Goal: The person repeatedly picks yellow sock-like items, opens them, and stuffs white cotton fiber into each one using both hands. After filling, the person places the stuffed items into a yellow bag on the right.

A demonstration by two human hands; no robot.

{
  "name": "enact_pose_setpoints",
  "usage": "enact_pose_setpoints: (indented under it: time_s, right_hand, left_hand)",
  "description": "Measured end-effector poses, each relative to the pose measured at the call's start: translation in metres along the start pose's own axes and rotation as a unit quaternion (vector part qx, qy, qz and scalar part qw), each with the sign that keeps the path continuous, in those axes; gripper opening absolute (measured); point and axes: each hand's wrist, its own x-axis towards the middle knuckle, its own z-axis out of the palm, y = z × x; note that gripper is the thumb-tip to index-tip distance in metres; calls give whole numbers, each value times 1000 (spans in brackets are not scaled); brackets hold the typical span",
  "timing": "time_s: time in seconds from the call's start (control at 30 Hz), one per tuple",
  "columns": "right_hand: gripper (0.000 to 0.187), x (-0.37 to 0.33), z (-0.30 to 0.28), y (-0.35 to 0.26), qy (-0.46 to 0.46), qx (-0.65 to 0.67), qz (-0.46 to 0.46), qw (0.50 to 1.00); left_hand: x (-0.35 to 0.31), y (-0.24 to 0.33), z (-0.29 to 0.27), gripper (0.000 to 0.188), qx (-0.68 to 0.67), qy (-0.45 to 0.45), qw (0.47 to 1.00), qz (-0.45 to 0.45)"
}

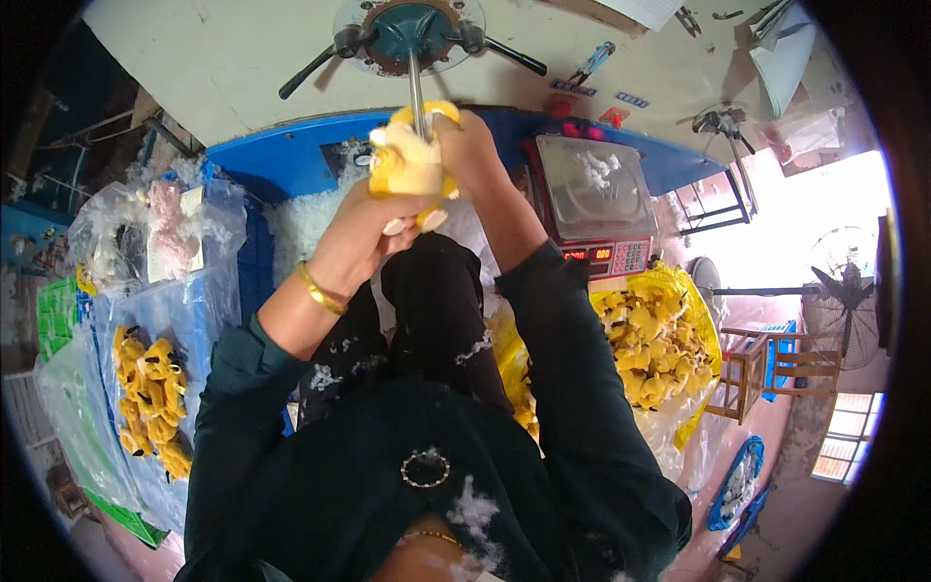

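Note:
A yellow and cream plush toy is held up at the end of a thin metal nozzle, which seems to run into the toy's upper side. My left hand, below a gold bangle, is closed round the toy's lower part. My right hand grips the upper right side, its fingertips partly hidden behind the toy. The nozzle comes out of a round dark green machine fitting with black-handled levers on both sides.
At right stands a digital scale with white fluff on its pan. Below it, a yellow bag holds many plush toys. Several finished-looking yellow toys lie on plastic at left. White stuffing sits beneath the blue table edge.

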Motion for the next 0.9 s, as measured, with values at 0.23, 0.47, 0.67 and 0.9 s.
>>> enact_pose_setpoints:
  time_s: [0.23, 0.47, 0.67, 0.9]
  right_hand:
    - [33, 64, 24, -4, 61, 34, -5, 998]
    - [38, 4, 8, 3, -27, 173, 67, 982]
    - [41, 21, 22, 0, 37, 149, 23, 988]
    - [33, -19, 20, -1, 71, 251, 52, 964]
  left_hand:
    - [53, 33, -13, 23, 4, -36, 999, 8]
    - [26, 26, -45, 21, 65, -54, 995, 53]
    - [66, 39, -54, 22, 216, -1, 966, 141]
    - [39, 11, -55, 26, 198, -24, 974, 107]
